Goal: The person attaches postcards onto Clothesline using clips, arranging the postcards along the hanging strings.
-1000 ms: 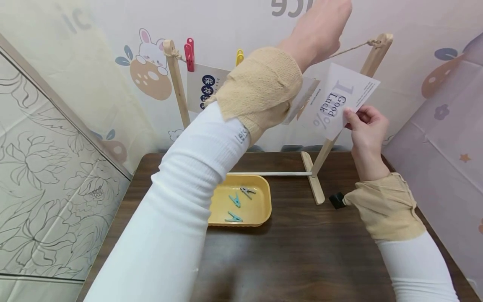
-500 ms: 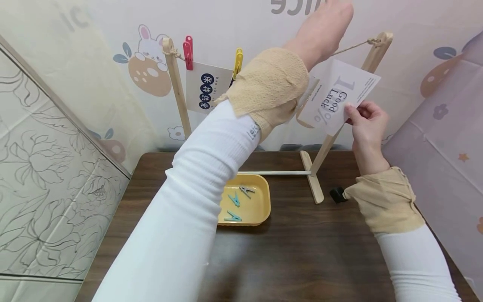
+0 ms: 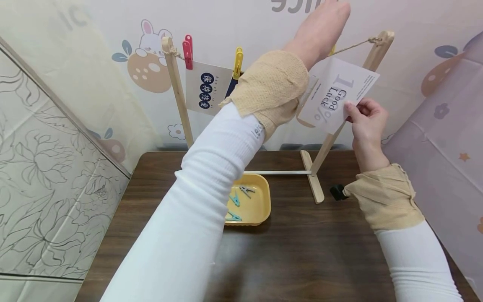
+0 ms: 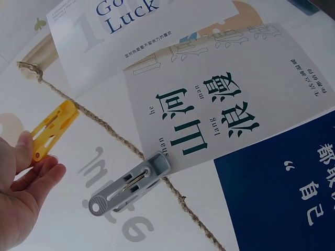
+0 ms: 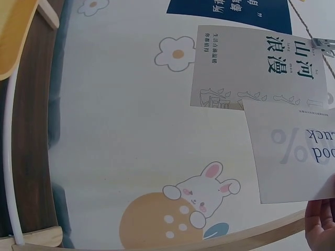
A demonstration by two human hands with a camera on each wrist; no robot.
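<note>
My left hand (image 3: 320,33) reaches up to the rope and pinches a yellow clothespin (image 4: 54,130) between thumb and fingers. The pin's tip meets the rope (image 4: 118,136); whether it bites on anything is unclear. My right hand (image 3: 367,126) holds a white "Good Luck" card (image 3: 345,94) by its lower right edge, just under the rope. The card overlaps a grey card with green characters (image 4: 209,115), which hangs from a grey clothespin (image 4: 131,183). In the head view my left forearm hides the middle of the rope.
A wooden stand (image 3: 317,161) carries the rope. Left on it, a red clothespin (image 3: 188,52) and a yellow one (image 3: 238,63) hold a card with blue circles (image 3: 203,90). A yellow tray (image 3: 264,209) with several clothespins sits below. A black object (image 3: 337,192) lies right.
My left forearm has shifted slightly right, uncovering more of the hanging cards at left. My right hand and the "Good Luck" card have risen slightly.
</note>
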